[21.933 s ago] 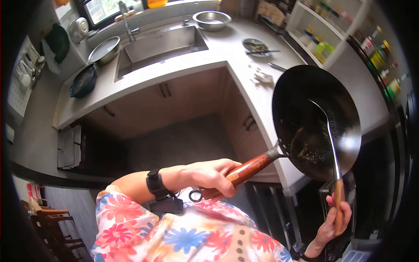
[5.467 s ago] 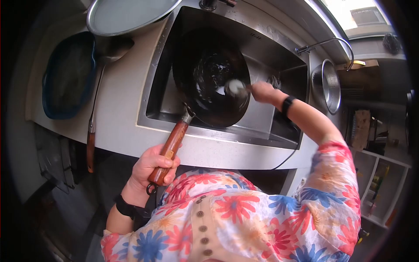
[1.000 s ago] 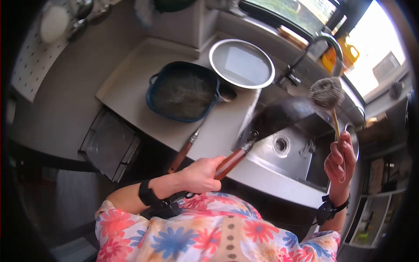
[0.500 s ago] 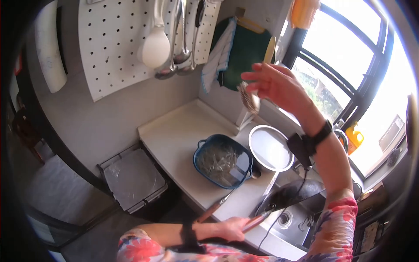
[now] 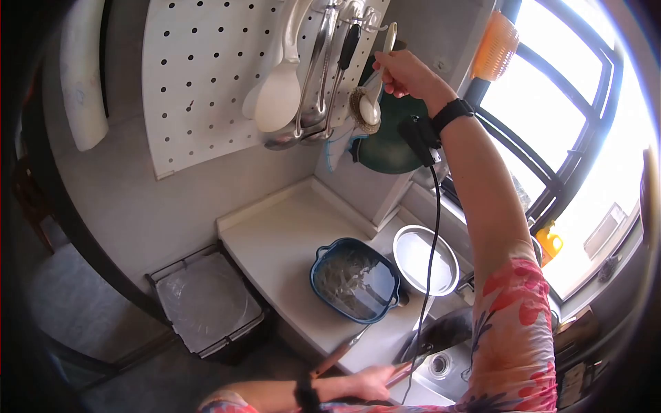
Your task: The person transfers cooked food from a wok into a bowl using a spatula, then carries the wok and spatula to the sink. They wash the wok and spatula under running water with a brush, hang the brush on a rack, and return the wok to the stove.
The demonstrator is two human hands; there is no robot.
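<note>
My right hand (image 5: 407, 74) is raised at the right end of the pegboard, fingers closed on the pale handle of a pot scrubber (image 5: 359, 110). Its round, wiry head hangs down beside the hooks. Low in the view, my left hand (image 5: 375, 383) is wrapped round the wooden handle of a dark wok (image 5: 446, 332), which is tilted over the sink (image 5: 441, 368) and partly hidden by my right arm. A wooden-handled utensil (image 5: 339, 352) lies at the counter edge near my left hand.
A blue basin (image 5: 320, 292) with clear noodle-like strands in water and a white round basin (image 5: 427, 258) stand on the counter. A white spoon (image 5: 278, 96) and metal ladles (image 5: 313, 120) hang from the pegboard (image 5: 206, 89). A black cable (image 5: 430, 268) dangles from my right wrist.
My right hand has moved up and left with the scrubber, from near the window to the pegboard's hooks. My left hand stays on the wok handle. The view has shifted slightly.
</note>
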